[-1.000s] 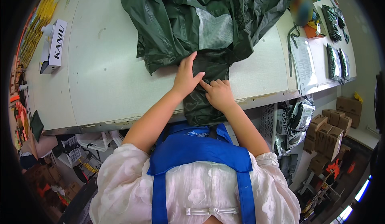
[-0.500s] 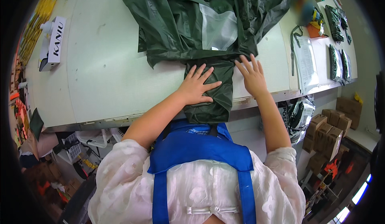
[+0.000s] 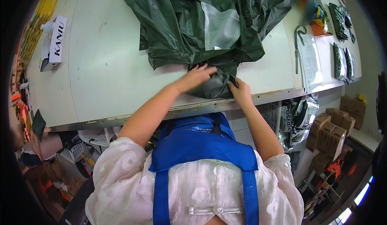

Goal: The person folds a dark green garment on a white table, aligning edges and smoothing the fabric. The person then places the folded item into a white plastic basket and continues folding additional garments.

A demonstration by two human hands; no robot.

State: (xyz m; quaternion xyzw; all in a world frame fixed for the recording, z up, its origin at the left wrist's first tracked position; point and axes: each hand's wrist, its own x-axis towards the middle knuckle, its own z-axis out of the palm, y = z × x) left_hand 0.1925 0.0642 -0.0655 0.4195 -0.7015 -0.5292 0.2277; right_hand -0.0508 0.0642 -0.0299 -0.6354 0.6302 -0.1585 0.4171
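Observation:
A dark green waterproof garment [image 3: 173,31] with a pale mesh patch [image 3: 221,27] lies crumpled on the white table. From its near side a narrower green flap [image 3: 213,89] reaches toward the table's front edge, bunched and partly turned up. My right hand [image 3: 240,91] is closed on the flap's right edge, thumb and fingers pinching the fabric. Over the flap's left part is my left hand [image 3: 197,78], its fingers bent and smeared by motion. Whether those fingers grip the cloth or only press on it is unclear.
On the table's left stands a white box [image 3: 57,41]. To the right lie a printed sheet [image 3: 310,62], an orange container [image 3: 320,29] and several bagged dark green packs [image 3: 340,62]. Below the table's front edge are plastic baskets and cardboard boxes [image 3: 328,134].
The flap that hung over the table edge is now drawn up onto the table and bunched. My right hand came down from beside the garment and took its edge; my left fingers, spread before, are bent.

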